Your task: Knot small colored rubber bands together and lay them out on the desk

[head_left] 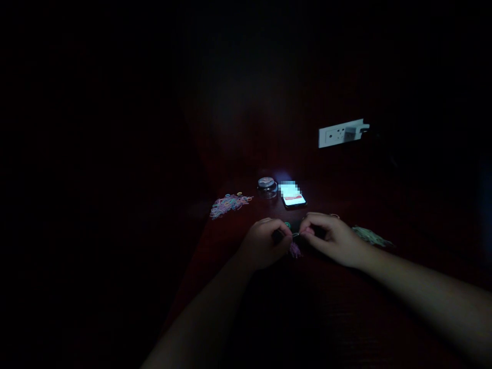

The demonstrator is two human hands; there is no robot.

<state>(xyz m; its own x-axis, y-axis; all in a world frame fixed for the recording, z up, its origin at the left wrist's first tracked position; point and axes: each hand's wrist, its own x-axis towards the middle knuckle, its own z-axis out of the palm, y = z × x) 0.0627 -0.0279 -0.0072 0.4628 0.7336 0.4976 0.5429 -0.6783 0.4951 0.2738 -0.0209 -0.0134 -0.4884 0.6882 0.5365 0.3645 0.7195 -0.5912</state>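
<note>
Right hand [335, 240] with band [295, 234]; screen [294, 201] illegible

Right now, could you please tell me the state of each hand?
Left hand: closed, pinching one end of a thin pale loop.
Right hand: closed, pinching the loop's other end.

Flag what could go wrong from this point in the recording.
The thin pale band held between the left hand and right hand could slip free. The greenish pile lies close to the right forearm, which might brush and scatter it. Dim light could make small pieces hard to see.
</note>
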